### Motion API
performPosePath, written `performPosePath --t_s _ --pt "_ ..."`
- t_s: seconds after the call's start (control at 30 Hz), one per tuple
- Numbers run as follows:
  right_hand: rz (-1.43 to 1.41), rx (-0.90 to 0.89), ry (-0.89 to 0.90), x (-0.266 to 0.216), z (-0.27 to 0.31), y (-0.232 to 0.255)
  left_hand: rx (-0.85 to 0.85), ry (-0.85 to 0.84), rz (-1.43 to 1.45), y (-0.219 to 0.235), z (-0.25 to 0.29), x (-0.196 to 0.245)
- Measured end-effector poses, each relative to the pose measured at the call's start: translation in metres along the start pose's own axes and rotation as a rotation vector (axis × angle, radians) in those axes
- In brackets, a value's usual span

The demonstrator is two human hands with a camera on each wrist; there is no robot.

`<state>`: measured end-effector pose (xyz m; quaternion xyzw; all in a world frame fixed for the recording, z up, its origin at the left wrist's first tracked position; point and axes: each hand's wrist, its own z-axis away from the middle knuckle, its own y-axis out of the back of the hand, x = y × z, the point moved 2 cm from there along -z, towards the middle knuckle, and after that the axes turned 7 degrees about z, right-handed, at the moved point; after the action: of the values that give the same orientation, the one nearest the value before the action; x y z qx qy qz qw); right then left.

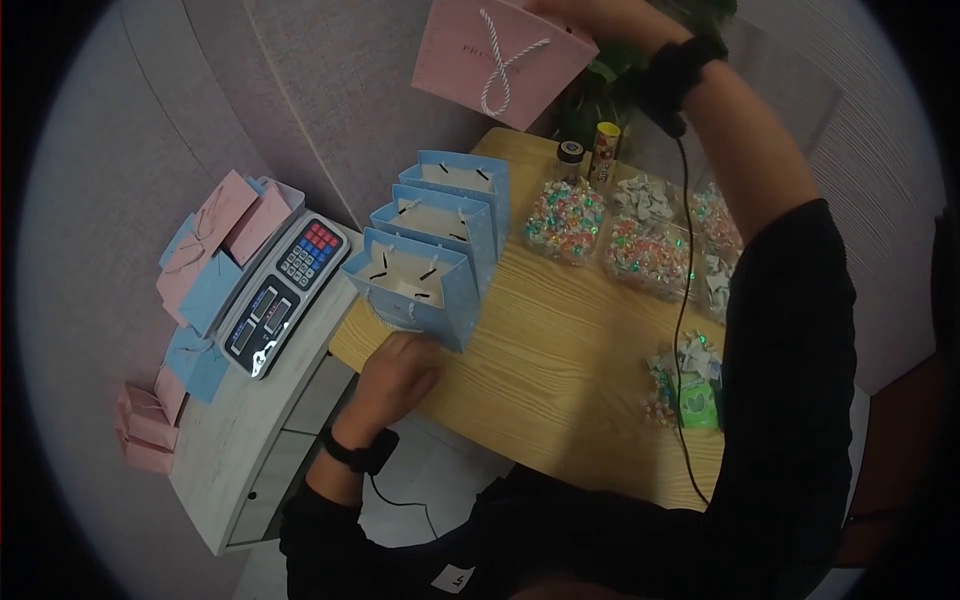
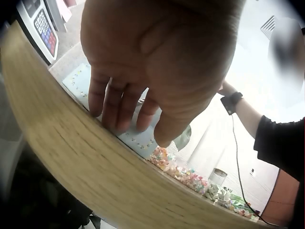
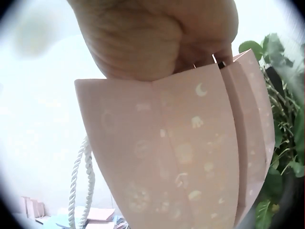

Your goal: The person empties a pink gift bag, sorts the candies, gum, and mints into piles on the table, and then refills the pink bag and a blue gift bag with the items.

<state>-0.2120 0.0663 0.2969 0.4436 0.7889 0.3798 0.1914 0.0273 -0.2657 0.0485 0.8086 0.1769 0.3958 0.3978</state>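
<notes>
My right hand (image 1: 610,18) grips a pink paper gift bag (image 1: 500,60) by its top edge, raised at the back of the table. White twisted rope handles (image 3: 81,186) hang down its side in the right wrist view; the fingertips are hidden inside the bag's mouth. At the near table edge, my left hand (image 1: 398,378) has relaxed fingers beside the nearest blue gift bag (image 1: 440,310). In the left wrist view its fingers (image 2: 116,107) overlap the blue bag. Two more blue bags, a middle one (image 1: 480,225) and a far one (image 1: 490,180), stand upright behind it.
Clear tubs of wrapped candies (image 1: 565,220) sit at the back right, beside a yellow-capped tube (image 1: 605,150) and a jar (image 1: 570,158). A green packet (image 1: 698,405) lies front right. On the left cabinet are a scale (image 1: 285,300) and folded bags (image 1: 205,235). A cable (image 1: 683,290) crosses the table.
</notes>
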Motion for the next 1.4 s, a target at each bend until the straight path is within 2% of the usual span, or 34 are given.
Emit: performPosePath --t_s 0.1,0.2,0.23,0.27,0.33,0.43,0.47,0.5,0.53,0.6,0.7,0.9,0.93,1.07,1.2,1.33,1.4 --pt "-0.038 0.024 -0.034 0.013 0.064 0.064 -0.091 0.071 -0.003 -0.008 -0.01 -0.006" --pt "-0.05 0.062 -0.055 -0.009 0.131 0.131 -0.086 0.054 -0.018 -0.011 -0.016 -0.011" --pt "-0.052 0.07 -0.054 -0.03 0.155 0.153 -0.085 0.041 -0.012 -0.009 -0.019 -0.013" --pt "-0.059 0.076 -0.049 -0.053 0.154 0.165 -0.101 0.04 -0.035 -0.009 -0.022 -0.016" --pt "0.105 0.108 0.002 -0.078 0.207 0.194 -0.115 0.015 -0.06 -0.009 -0.022 -0.031" --pt "0.038 0.142 -0.024 -0.141 0.278 0.218 -0.134 -0.111 -0.098 -0.006 -0.021 -0.045" --pt "0.044 0.169 -0.028 -0.15 0.295 0.223 -0.191 -0.014 -0.074 -0.004 -0.025 -0.041" --pt "0.023 0.115 -0.052 -0.171 0.311 0.229 -0.249 0.08 -0.048 -0.001 -0.025 -0.038" --pt "0.0 0.059 -0.077 -0.194 0.324 0.236 -0.251 0.073 -0.043 0.002 -0.025 -0.036" --pt "0.055 -0.065 -0.058 -0.239 0.339 0.242 -0.364 0.013 -0.05 0.007 -0.027 -0.035" --pt "-0.009 -0.304 -0.121 -0.277 0.357 0.248 -0.442 -0.049 0.004 0.014 -0.034 -0.034" --pt "0.051 -0.294 -0.095 -0.388 0.395 0.23 -0.481 -0.173 -0.006 0.014 -0.038 -0.05" --pt "0.038 -0.282 -0.086 -0.371 0.394 0.21 -0.477 -0.161 -0.022 0.008 -0.052 -0.067" --pt "0.071 -0.288 -0.096 -0.403 0.397 0.194 -0.501 -0.167 -0.051 0.0 -0.068 -0.086" --pt "0.053 -0.326 -0.113 -0.404 0.396 0.177 -0.52 -0.107 -0.054 -0.01 -0.081 -0.092" --pt "0.027 -0.334 -0.096 -0.407 0.388 0.163 -0.481 -0.134 -0.005 -0.006 -0.082 -0.091" --pt "0.003 -0.348 -0.038 -0.403 0.376 0.155 -0.509 -0.063 0.017 -0.001 -0.074 -0.093"
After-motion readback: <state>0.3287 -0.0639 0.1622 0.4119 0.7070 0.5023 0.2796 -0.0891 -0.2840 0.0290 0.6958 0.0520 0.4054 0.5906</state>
